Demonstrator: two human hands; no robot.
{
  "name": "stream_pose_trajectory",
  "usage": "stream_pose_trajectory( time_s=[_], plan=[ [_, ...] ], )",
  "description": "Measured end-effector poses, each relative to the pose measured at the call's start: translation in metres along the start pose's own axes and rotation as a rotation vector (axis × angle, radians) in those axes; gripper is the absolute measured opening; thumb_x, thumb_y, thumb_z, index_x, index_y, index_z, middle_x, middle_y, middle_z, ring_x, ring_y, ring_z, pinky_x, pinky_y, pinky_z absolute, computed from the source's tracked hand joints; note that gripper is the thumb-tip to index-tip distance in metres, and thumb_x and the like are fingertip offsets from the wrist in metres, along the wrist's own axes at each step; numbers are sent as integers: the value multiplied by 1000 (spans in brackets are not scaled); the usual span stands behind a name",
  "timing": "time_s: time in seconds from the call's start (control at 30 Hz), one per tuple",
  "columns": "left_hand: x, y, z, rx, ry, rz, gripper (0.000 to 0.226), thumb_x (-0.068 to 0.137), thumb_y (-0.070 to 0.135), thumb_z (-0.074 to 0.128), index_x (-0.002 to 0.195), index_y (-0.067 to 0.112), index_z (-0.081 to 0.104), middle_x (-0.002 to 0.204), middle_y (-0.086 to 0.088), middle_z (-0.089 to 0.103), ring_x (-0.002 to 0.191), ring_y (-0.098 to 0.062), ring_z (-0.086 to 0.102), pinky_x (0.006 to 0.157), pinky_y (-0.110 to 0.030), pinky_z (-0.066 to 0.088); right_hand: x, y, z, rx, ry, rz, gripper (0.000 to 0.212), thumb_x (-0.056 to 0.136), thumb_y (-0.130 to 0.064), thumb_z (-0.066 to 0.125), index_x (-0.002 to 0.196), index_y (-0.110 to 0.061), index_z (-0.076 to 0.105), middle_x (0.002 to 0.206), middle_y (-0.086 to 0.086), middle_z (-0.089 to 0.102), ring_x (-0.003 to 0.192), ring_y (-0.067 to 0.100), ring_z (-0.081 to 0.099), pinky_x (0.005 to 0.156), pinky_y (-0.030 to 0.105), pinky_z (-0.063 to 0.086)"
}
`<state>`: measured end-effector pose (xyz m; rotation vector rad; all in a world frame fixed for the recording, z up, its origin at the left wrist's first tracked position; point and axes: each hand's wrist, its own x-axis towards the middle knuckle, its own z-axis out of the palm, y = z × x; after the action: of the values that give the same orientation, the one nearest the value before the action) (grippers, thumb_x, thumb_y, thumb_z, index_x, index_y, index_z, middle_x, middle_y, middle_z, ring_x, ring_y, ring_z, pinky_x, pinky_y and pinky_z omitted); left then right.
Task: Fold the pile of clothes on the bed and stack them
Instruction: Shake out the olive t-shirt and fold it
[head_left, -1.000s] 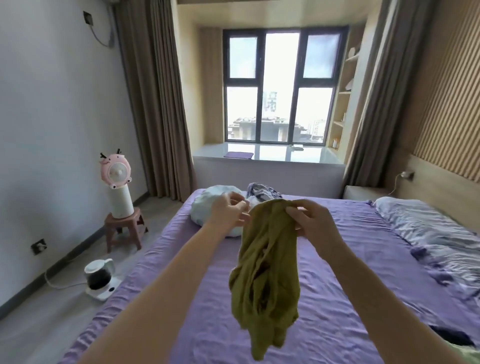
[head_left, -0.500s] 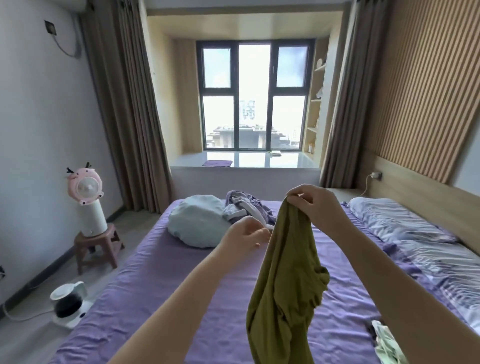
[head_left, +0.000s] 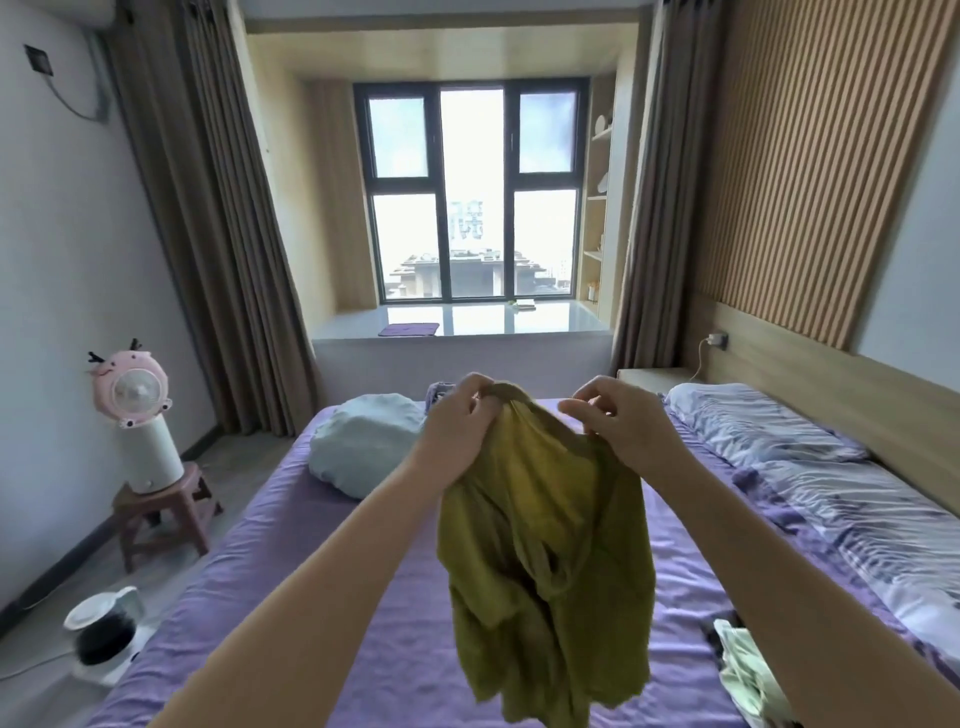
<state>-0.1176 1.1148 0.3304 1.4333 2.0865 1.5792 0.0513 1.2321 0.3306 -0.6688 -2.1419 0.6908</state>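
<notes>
**Green shirt held up over the bed**

The shirt (head_left: 545, 561) hangs crumpled above the bed (head_left: 322, 545). Left hand (head_left: 457, 415) and right hand (head_left: 618, 415) each pinch its top edge, apart. A pale bundle (head_left: 363, 447) lies beyond; another garment (head_left: 743, 670) lies at right.

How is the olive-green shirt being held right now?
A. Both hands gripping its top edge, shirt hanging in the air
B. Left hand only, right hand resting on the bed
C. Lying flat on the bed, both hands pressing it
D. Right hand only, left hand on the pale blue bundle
A: the left hand and right hand each pinch the top edge of the olive-green shirt, which hangs bunched above the purple sheet.
</notes>
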Motion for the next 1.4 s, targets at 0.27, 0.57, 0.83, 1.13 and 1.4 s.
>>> stream_pose_trajectory(
  time_s=[0.27, 0.57, 0.83, 1.13, 1.4],
  plan=[
    [18, 5, -62, 11, -9, -96, 5, 88, 20, 66, 86, 19, 70, 79, 0, 66, 82, -20, 59, 86, -35, 48, -29, 11, 4, 150, -453, -6, 30, 84, -27, 71, 57, -35, 59, 53, -17, 49, 51, -4, 45, 54, 7, 35],
    [-36, -23, -76, -130, -240, -115, 24, 77, 25, 78, 97, 29, 67, 96, 16, 66, 93, -10, 65, 81, -19, 52, -6, -34, 53, 580, -262, 113, 21, 84, -25, 71, 83, -5, 68, 73, 2, 62, 68, 10, 58, 62, 21, 48],
    [-55, -26, -51, -193, -244, -222, 28, 81, 15, 75, 101, -4, 67, 102, -27, 67, 91, -33, 67, 91, -51, 52, 0, -47, 82, 276, -94, 98, 27, 84, -38, 69, 80, -12, 63, 68, -3, 60, 64, 11, 54, 59, 21, 43],
    [-29, -23, -50, -491, -97, -456, 24, 84, 18, 73, 95, -3, 70, 99, -25, 69, 87, -34, 68, 86, -41, 56, -70, -9, 95, 59, -114, -186, 37, 83, -13, 71, 116, -23, 60, 110, -13, 56, 96, -17, 49, 85, 3, 39],
    [-30, -50, -67, 217, -66, -189, 28, 81, 51, 69, 91, 26, 60, 81, 9, 62, 77, -7, 59, 63, -15, 41, -40, -14, 54, 182, 51, -74, 21, 88, -8, 65, 85, -28, 70, 83, -15, 68, 79, -2, 61, 78, 12, 44]
  ],
)
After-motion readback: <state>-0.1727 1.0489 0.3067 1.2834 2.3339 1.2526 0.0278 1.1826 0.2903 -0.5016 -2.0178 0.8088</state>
